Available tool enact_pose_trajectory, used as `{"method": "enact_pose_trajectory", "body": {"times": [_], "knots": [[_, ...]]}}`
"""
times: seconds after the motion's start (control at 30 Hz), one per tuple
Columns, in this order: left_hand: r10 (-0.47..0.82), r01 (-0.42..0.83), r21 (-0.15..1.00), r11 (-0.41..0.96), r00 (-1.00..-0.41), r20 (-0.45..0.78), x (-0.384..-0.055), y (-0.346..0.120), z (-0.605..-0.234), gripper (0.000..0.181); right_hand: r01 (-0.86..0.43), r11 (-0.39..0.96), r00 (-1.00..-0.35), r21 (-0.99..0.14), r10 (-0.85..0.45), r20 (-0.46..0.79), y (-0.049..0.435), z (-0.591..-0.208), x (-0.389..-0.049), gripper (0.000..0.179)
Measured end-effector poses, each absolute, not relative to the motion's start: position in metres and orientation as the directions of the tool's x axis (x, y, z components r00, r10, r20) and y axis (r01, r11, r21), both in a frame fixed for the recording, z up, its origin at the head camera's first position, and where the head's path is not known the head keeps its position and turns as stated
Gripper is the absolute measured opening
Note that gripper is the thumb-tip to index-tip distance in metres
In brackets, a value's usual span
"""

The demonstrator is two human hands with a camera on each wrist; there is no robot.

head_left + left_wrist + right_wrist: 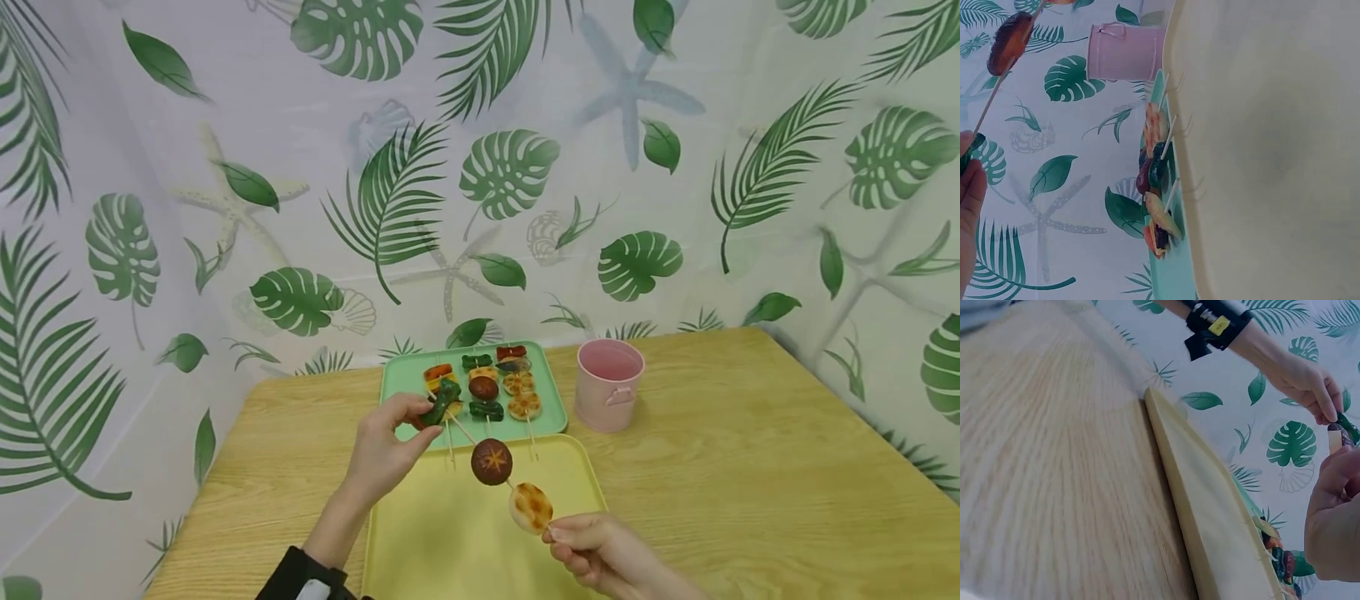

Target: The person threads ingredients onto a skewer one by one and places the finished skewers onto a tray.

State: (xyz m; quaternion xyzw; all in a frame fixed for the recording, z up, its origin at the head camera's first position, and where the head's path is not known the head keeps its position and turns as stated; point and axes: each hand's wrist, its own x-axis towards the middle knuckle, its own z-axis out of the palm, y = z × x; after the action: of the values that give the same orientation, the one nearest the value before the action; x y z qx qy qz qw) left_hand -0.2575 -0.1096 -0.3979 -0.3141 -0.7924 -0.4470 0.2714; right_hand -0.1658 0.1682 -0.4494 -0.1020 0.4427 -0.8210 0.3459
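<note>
Between my two hands a wooden skewer slants over the yellow tray. My left hand pinches a dark green pepper piece at the skewer's far end. Further down the stick sit a brown mushroom cap with a star-shaped cut and a round, browned pale slice. Just below that slice, my right hand grips the near end of the stick. The left wrist view shows the mushroom cap from the side, with the stick running to the left fingertips.
Behind the yellow tray lies a green tray with several loaded skewers, their sticks pointing toward me. A pink bucket stands to its right on the wooden table. A leaf-patterned cloth hangs behind the table.
</note>
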Motion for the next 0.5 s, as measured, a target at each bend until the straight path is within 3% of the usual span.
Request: {"method": "enact_pose_trajectory", "body": {"times": [0.17,0.3,0.43,0.5], "knots": [[0.280,0.693,0.542,0.475,-0.703,0.654,-0.256,-0.106,-0.391,0.025,0.237,-0.141,-0.910,-0.961,-0.378,-0.169,0.159,-0.445,-0.161,0.017],[0.260,0.617,0.593,0.517,-0.773,0.578,-0.254,-0.106,-0.390,0.021,0.078,0.092,-0.979,-0.993,-0.180,-0.094,0.153,-0.437,-0.159,0.023],[0.220,0.560,0.622,0.548,-0.814,0.538,-0.254,-0.105,-0.389,0.018,-0.175,0.343,-0.984,-0.923,-0.103,0.148,0.148,-0.434,-0.160,0.016],[0.199,0.524,0.640,0.562,-0.836,0.511,-0.254,-0.103,-0.389,0.017,-0.386,0.486,-0.918,-0.784,-0.115,0.381,0.146,-0.437,-0.162,0.009]]}}
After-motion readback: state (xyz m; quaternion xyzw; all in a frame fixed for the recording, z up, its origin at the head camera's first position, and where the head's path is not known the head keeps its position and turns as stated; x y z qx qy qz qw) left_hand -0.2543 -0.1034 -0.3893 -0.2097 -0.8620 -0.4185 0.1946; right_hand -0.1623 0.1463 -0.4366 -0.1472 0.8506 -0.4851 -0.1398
